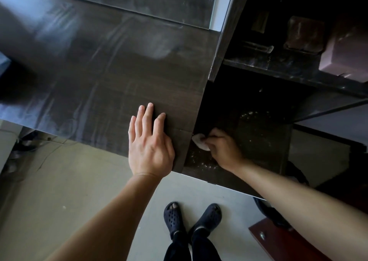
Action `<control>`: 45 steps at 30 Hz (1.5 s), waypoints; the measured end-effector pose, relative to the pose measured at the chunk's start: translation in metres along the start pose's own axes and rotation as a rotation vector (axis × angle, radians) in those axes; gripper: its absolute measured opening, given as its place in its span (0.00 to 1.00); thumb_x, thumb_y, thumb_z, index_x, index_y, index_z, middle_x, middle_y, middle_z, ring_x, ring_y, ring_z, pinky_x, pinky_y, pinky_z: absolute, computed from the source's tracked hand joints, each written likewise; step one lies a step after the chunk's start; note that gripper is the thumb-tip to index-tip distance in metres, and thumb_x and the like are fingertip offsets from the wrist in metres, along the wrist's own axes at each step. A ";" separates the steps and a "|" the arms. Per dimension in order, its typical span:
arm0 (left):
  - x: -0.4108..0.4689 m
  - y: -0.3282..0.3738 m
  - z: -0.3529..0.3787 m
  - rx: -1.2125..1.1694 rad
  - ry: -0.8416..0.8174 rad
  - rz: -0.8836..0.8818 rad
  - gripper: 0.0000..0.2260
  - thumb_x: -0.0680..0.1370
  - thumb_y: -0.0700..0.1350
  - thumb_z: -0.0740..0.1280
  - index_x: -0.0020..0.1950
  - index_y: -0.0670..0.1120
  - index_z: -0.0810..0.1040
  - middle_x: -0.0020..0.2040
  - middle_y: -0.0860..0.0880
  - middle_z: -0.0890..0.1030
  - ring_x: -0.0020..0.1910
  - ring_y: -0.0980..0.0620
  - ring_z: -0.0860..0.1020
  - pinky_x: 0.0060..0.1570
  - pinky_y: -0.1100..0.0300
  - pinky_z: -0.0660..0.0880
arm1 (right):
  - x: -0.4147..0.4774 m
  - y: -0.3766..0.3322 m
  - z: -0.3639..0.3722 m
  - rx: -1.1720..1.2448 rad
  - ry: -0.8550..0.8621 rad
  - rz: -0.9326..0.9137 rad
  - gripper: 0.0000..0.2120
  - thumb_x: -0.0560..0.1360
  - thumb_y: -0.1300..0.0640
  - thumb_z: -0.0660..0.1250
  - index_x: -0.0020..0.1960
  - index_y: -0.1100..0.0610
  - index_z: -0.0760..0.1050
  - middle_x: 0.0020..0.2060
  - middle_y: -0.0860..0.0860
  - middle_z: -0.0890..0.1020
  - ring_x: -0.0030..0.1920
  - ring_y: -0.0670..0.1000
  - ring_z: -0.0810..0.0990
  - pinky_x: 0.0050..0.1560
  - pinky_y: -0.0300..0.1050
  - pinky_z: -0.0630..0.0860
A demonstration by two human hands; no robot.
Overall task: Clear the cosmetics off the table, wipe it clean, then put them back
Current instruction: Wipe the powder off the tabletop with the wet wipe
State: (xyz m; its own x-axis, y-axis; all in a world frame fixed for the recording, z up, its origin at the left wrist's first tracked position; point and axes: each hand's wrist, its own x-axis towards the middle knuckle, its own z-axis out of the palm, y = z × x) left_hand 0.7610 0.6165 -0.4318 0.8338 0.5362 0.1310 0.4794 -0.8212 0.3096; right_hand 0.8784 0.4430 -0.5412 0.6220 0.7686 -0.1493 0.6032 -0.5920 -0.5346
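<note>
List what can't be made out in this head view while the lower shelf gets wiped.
- White cloth: mostly covered by the right hand; its size and the grip on it are hidden.
- Boxes on the upper shelf: too dark and blurred to identify.
- Dark round thing beyond the right forearm: cut off by the arm and the shelf unit.
- Left hand: lies flat on the table; contact under the palm unseen.

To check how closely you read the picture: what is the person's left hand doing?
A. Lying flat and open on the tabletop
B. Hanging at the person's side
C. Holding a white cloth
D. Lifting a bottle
A: the left hand lies spread, palm down, on the tabletop, while the right hand holds the cloth.
</note>
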 end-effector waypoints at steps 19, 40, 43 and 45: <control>0.001 -0.001 0.002 0.011 0.012 0.004 0.20 0.74 0.42 0.56 0.63 0.40 0.74 0.71 0.37 0.68 0.73 0.37 0.62 0.73 0.44 0.55 | 0.000 -0.038 0.011 0.020 0.056 0.152 0.08 0.70 0.66 0.64 0.45 0.63 0.81 0.46 0.60 0.78 0.48 0.62 0.76 0.46 0.50 0.73; 0.000 0.000 0.001 0.004 0.015 -0.004 0.20 0.76 0.45 0.54 0.64 0.41 0.74 0.71 0.38 0.69 0.73 0.38 0.62 0.73 0.43 0.56 | 0.127 0.057 -0.064 -0.074 0.187 0.400 0.12 0.76 0.57 0.64 0.57 0.59 0.78 0.56 0.60 0.79 0.57 0.60 0.77 0.57 0.49 0.74; 0.000 -0.001 0.002 0.011 0.020 -0.001 0.20 0.76 0.45 0.54 0.64 0.41 0.74 0.71 0.38 0.69 0.73 0.38 0.62 0.73 0.43 0.56 | 0.104 0.042 -0.039 -0.001 0.166 0.406 0.08 0.75 0.60 0.66 0.52 0.62 0.80 0.52 0.60 0.80 0.53 0.59 0.79 0.53 0.45 0.74; -0.001 -0.002 0.002 0.012 0.015 -0.001 0.20 0.76 0.45 0.54 0.64 0.41 0.74 0.71 0.38 0.68 0.73 0.38 0.62 0.73 0.43 0.56 | 0.049 0.012 -0.019 0.048 0.206 0.325 0.06 0.75 0.63 0.65 0.48 0.61 0.81 0.47 0.57 0.79 0.47 0.56 0.78 0.46 0.36 0.70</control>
State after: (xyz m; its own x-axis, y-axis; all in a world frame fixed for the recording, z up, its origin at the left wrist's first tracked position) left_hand 0.7601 0.6173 -0.4338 0.8295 0.5395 0.1445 0.4834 -0.8230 0.2983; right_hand 0.9254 0.4688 -0.5387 0.8671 0.4750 -0.1500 0.3371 -0.7812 -0.5254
